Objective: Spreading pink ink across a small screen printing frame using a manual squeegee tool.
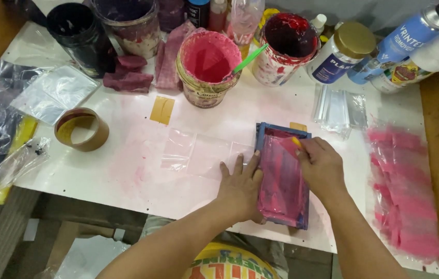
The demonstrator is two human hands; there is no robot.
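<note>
Pink ink is coating the screen frame (283, 178) I'm steadying near the table's (126, 170) front edge: left hand (241, 187) lying flat, open, against its left side; right hand (320, 166) closed, pinching a squeegee (290, 145) over its top end.

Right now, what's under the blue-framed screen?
A clear plastic bag lies flat on the white table and runs under the blue-framed screen's left edge beside the left hand. The covered part cannot be seen.

Squeegee (290, 146) mostly hidden under right hand (322, 168), spray can (410, 36) cut off at top edge
</note>
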